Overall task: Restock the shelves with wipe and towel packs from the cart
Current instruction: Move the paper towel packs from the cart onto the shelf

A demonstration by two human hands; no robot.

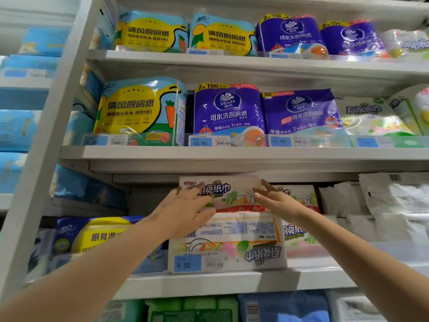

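The person's left hand [185, 205] and right hand [278, 201] are both bare, with slim fingers and narrow wrists; the fingertips are a little blurred, so the nails cannot be made out. The left forearm [104, 263] and the right forearm [359, 252] are bare and smooth along all the length that shows, from the wrist to the lower edge of the view. Near that edge the wide lens makes both forearms look much thicker than at the wrists.
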